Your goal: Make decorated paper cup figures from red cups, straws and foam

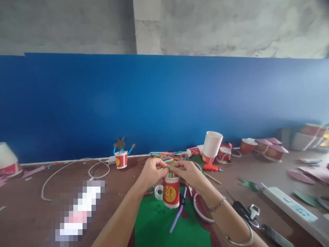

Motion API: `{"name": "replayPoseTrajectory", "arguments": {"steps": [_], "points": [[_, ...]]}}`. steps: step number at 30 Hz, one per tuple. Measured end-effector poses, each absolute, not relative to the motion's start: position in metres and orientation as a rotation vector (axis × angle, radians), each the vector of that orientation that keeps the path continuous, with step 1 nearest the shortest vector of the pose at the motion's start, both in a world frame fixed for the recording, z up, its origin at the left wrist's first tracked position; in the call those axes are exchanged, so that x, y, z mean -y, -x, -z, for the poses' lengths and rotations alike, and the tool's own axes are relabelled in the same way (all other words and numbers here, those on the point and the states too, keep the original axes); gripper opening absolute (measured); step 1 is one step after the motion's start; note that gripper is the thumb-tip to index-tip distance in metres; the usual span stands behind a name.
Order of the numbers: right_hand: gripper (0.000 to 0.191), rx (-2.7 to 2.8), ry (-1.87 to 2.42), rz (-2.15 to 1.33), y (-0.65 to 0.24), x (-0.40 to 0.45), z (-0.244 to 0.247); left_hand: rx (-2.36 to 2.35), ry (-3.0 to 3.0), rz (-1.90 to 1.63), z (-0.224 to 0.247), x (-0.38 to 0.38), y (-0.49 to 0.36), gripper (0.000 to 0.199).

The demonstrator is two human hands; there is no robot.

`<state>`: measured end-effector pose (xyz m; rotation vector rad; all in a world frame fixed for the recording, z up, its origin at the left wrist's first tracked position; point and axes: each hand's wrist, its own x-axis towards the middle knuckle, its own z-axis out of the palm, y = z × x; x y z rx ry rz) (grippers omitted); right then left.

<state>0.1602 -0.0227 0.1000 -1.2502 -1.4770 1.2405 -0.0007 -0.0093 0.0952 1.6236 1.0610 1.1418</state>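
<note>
A red paper cup [171, 195] with a gold emblem and white rim is upright in front of me, over the green paper [154, 223]. Whether it rests there or hangs from my fingers, I cannot tell. A small green piece [171, 168] with light stripes shows at the mouth of the cup. My left hand [154, 170] is closed on the piece's left side, thumb and fingers pinched. From the other side, my right hand [186, 171] pinches the same piece. Just beside the cup lie a tape roll [159, 192] and a purple bendy stick [178, 219].
Colourful sticks [167, 156] are piled behind my hands. Further right stand a stack of white cups [212, 145] and an orange utility knife [211, 167]. A power strip [290, 206] and black scissors [241, 210] lie at right. A decorated cup [121, 160] and white cable [64, 168] are left.
</note>
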Motion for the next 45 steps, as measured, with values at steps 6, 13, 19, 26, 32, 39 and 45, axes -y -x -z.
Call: {"name": "replayPoseTrajectory", "arguments": {"steps": [6,13,19,26,32,39,45], "points": [[0.024,1.434,1.204,-1.216,-0.159,0.018,-0.091,-1.099,-1.582,-1.082,-0.095,0.01,-0.001,0.01],[0.022,1.496,1.079,-1.107,-0.157,0.02,-0.095,-0.935,-1.311,-1.018,-0.098,0.01,0.003,0.033],[0.016,1.564,1.072,-0.983,-0.158,0.02,-0.092,-0.96,-1.39,-0.944,-0.098,0.012,-0.002,0.041],[0.015,1.679,1.051,-0.933,-0.159,0.022,-0.094,-0.952,-1.595,-0.945,-0.098,0.012,0.001,0.045],[0.02,1.651,1.039,-1.073,-0.161,0.024,-0.101,-0.876,-1.646,-0.989,-0.106,0.017,0.002,0.037],[0.039,1.623,1.052,-1.003,-0.167,0.026,-0.106,-0.955,-1.781,-1.147,-0.108,0.017,0.005,0.023],[0.101,1.594,1.107,-1.127,-0.152,0.032,-0.087,-1.033,-1.845,-1.36,-0.105,0.013,0.009,0.022]]}}
